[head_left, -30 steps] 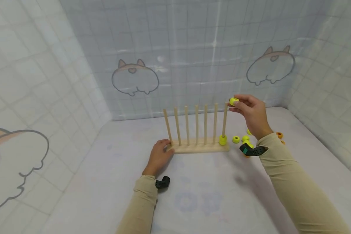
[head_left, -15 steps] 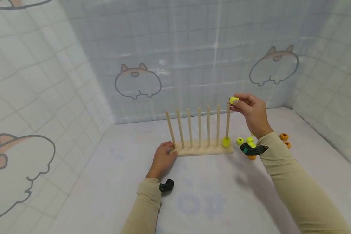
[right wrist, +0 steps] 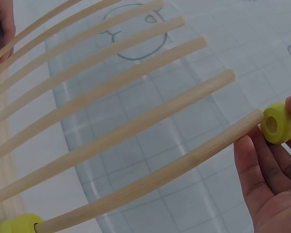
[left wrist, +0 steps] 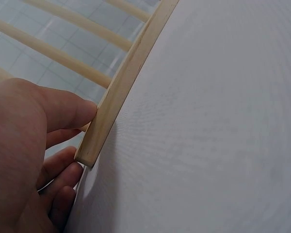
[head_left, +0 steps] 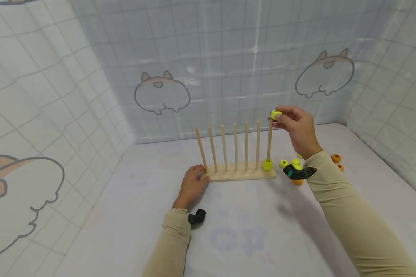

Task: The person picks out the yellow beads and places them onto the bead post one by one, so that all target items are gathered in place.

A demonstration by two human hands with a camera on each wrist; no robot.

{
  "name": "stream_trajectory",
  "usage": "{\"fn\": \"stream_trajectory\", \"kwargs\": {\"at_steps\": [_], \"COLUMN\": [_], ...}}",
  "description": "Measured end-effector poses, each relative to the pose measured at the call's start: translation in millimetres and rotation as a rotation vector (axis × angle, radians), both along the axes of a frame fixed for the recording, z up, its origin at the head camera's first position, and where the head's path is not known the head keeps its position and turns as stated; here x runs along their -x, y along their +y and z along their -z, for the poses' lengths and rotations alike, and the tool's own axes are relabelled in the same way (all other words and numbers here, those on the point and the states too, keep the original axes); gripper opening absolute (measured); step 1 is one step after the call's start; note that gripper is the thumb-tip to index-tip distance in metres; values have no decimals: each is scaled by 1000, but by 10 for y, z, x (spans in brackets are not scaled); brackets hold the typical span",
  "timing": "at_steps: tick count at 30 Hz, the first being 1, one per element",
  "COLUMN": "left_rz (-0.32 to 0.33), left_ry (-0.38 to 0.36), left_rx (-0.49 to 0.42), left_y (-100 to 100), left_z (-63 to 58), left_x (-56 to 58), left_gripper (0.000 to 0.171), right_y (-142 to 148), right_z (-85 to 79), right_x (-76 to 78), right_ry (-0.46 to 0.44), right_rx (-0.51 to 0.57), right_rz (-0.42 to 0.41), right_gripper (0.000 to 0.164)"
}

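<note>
A wooden peg stand [head_left: 242, 175] with a row of upright pegs stands on the table in the head view. My left hand [head_left: 191, 186] holds the left end of its base, thumb on the front edge [left wrist: 104, 121] in the left wrist view. High on the right, my right hand [head_left: 299, 129] pinches a yellow bead [head_left: 275, 115] at the top of the rightmost peg [head_left: 269, 140]. In the right wrist view that bead [right wrist: 281, 127] is beside the peg tip, its hole showing and not threaded. Yellow beads [head_left: 267, 164] sit at the foot of the same peg.
Several loose yellow beads [head_left: 283, 164] lie right of the stand, partly behind my right wrist. Orange beads [head_left: 336, 158] lie farther right, and another orange bead [head_left: 297, 182] is under the wrist strap. Tiled-pattern sheets [head_left: 222, 69] rise at the back and sides.
The yellow bead in my right hand has come from the right of the rightmost peg's top to just over its tip. The left hand keeps its hold; the head view has shifted slightly.
</note>
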State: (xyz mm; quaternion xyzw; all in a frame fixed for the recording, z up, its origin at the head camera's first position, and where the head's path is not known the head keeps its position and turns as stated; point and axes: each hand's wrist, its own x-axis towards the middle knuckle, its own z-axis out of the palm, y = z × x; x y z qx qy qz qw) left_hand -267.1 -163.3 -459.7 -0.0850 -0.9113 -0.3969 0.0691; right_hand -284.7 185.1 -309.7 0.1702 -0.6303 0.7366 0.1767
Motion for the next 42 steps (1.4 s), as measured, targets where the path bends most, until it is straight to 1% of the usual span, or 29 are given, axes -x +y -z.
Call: {"fn": "stream_trajectory", "kwargs": {"at_steps": [5,11,16,22,28,35,42], "left_rz": [-9,-5,-17,3,0,-9,-17], "left_ry": [-12,8,-1,12,18,35,19], "left_rx": [4,-2,2,5,16,22,12], "left_y": [1,21,39,62,63,40,27], "left_z": [2,-26,-23,-38,-47,-29,-32], "left_x": [-13,-13,-19,-26,-35,-26,-51], "left_gripper": [47,47,46,45,45,43,42], "right_y": [-11,-16,-13,8,4,-16,-33], "right_z": [-17,-27,-8,15,11,-1,-8], "right_x": [3,-1,-11,-26,-37,-52,-38], "right_ry": [2,9,4,3,9,13,1], "right_rx": [-22,-13,-42,-47,-59,-99,-175], "right_rz": [0,-10,-5,3,-3,4,28], "right_gripper": [27,27,27,27,27,29,30]}}
